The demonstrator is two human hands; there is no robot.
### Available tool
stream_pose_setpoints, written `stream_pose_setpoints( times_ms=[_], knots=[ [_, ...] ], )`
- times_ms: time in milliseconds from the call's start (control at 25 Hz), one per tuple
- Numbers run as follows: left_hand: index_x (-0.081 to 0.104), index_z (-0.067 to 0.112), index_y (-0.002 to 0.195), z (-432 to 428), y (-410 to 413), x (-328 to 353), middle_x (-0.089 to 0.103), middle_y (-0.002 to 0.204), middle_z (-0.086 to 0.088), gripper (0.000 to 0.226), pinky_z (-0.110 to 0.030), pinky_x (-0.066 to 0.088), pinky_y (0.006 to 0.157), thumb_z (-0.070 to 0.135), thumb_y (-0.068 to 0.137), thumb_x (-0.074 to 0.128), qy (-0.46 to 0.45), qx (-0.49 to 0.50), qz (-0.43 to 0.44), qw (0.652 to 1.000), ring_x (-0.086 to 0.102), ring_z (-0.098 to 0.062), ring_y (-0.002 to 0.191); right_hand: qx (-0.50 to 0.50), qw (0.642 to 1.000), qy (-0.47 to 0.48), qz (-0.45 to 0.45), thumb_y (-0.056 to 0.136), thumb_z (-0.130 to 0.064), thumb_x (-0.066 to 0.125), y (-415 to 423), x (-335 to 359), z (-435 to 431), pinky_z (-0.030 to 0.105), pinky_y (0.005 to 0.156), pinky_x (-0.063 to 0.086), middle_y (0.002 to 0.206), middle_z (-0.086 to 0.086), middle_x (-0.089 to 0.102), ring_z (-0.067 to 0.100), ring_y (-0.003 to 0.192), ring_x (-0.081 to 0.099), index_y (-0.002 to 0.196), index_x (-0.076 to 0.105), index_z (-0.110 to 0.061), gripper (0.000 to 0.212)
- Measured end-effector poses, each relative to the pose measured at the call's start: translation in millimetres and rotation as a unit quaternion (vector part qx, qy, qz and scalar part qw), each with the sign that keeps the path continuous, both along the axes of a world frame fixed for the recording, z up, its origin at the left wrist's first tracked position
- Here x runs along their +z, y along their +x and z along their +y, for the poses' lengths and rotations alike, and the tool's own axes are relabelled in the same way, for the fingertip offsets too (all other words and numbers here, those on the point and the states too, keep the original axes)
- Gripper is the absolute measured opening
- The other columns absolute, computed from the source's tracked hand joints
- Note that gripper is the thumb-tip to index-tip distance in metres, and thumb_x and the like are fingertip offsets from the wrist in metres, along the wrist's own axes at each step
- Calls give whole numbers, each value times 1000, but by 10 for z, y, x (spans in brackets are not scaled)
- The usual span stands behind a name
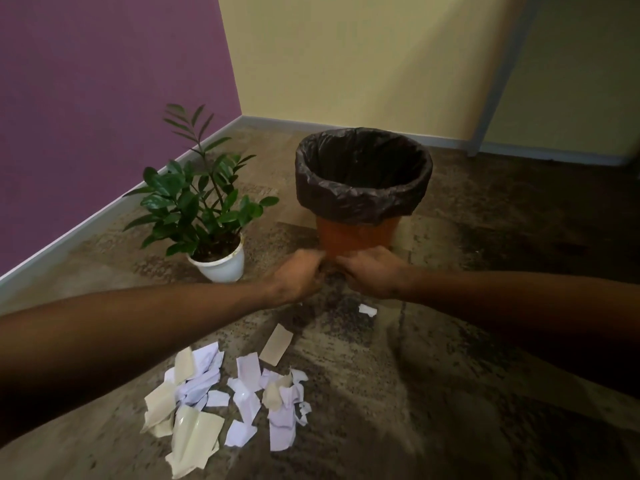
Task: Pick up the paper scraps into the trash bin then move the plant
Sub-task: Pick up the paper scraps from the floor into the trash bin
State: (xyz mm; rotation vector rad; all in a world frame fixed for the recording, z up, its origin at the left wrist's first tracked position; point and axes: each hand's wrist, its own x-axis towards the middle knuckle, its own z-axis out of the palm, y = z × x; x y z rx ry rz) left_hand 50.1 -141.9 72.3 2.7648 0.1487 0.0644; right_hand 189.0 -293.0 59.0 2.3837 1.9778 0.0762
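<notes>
An orange trash bin (356, 237) lined with a black bag stands on the floor ahead of me. Both my hands reach forward at its base: my left hand (298, 277) and my right hand (372, 271) sit close together, fingers curled toward each other. Whether they hold anything cannot be told. A pile of white and cream paper scraps (221, 396) lies on the floor near me, below my left forearm. One small white scrap (367, 310) lies just under my right wrist. A green plant in a white pot (221, 263) stands left of the bin.
The floor is mottled brown carpet (450, 375). A purple wall (86, 116) runs along the left and a yellow wall (346, 64) stands behind the bin, both with pale baseboards. A wall corner projects at the back right.
</notes>
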Motion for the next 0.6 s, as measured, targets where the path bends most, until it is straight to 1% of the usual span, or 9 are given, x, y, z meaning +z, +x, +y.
stream_pose_setpoints(
  times_ms=[40, 120, 200, 280, 320, 400, 480, 560, 600],
  knots=[
    [59, 15, 99, 6, -44, -127, 63, 97, -4, 13, -31, 48, 69, 18, 87, 64, 25, 1, 68, 997, 64, -29, 95, -37, 998, -49, 19, 94, -29, 54, 3, -132, -24, 36, 74, 55, 111, 4, 67, 23, 93, 65, 117, 56, -22, 25],
    [56, 10, 128, 40, -148, -385, 58, 125, -14, 41, -38, 53, 88, 25, 91, 65, 75, 4, 206, 976, 59, -32, 112, -99, 983, -135, 71, 94, -23, 55, 41, -399, -33, 37, 80, 54, 127, 12, 60, 29, 106, 62, 130, 52, -19, 37],
    [47, 14, 143, 52, -268, -601, 50, 139, -15, 57, -42, 50, 98, 30, 92, 65, 95, -35, 275, 956, 54, -32, 121, -144, 960, -198, 135, 99, -20, 53, 87, -646, -51, 40, 96, 49, 151, 17, 41, 35, 130, 50, 152, 35, -20, 56],
    [41, 19, 148, 75, -392, -803, 44, 146, -14, 63, -44, 49, 100, 33, 91, 65, 110, -77, 294, 946, 51, -33, 125, -158, 949, -211, 173, 103, -18, 50, 121, -847, -70, 40, 107, 43, 162, 21, 25, 40, 140, 41, 159, 25, -21, 61],
    [42, 20, 147, 88, -464, -887, 41, 149, -15, 61, -45, 49, 101, 33, 91, 63, 106, -86, 295, 946, 50, -35, 127, -155, 950, -209, 171, 103, -17, 48, 135, -937, -85, 40, 107, 43, 160, 23, 25, 41, 138, 43, 159, 26, -20, 60],
    [46, 21, 144, 142, -620, -1023, 34, 153, -19, 53, -44, 47, 103, 31, 93, 59, 81, -85, 290, 950, 44, -41, 132, -146, 953, -221, 146, 99, -13, 52, 135, -1091, -96, 40, 103, 46, 154, 24, 32, 41, 130, 49, 155, 31, -15, 60],
    [48, 22, 140, 211, -770, -1109, 35, 150, -20, 48, -44, 48, 101, 28, 94, 58, 88, -89, 264, 956, 44, -41, 129, -151, 952, -228, 135, 97, -12, 54, 88, -1219, -87, 39, 98, 46, 151, 25, 33, 41, 127, 49, 151, 34, -11, 58],
    [52, 19, 136, 275, -886, -1170, 42, 140, -18, 45, -41, 49, 97, 17, 92, 59, 71, -75, 236, 966, 48, -37, 123, -152, 956, -199, 154, 100, -11, 50, 37, -1285, -50, 32, 88, 44, 140, 23, 43, 36, 117, 53, 140, 44, -8, 40],
    [56, 14, 132, 313, -929, -1186, 44, 137, -18, 41, -40, 47, 97, 10, 91, 58, 41, -55, 231, 970, 50, -36, 121, -148, 956, -192, 168, 100, -10, 50, 7, -1292, -20, 29, 84, 42, 135, 20, 48, 34, 113, 55, 134, 50, -7, 34]
  ],
)
